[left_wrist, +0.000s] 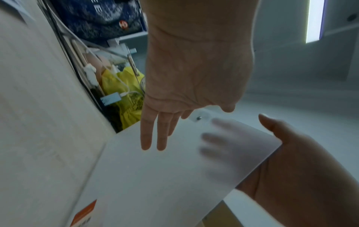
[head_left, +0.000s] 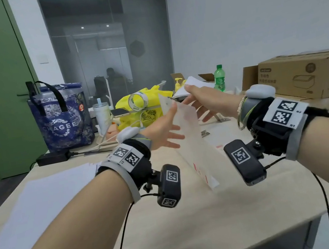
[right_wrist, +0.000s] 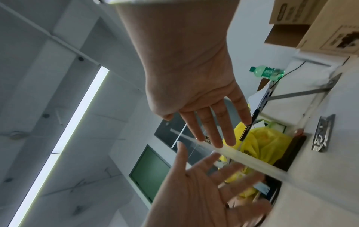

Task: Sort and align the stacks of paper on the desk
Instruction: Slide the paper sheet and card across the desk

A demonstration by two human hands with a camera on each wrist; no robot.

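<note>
The head view looks forward and down over both forearms at the bench (head_left: 196,226). Each wrist view sits close beneath its palm, tilted up toward the ceiling, looking along the fingers. All three share the translucent sheet (head_left: 191,141) between the hands and the yellow bag (head_left: 147,103) behind.

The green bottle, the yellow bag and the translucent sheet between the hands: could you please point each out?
green bottle (head_left: 219,78), head view, on its label.
yellow bag (head_left: 123,106), head view, on its left bulge.
translucent sheet (left_wrist: 155,176), left wrist view, on its bare middle.
</note>
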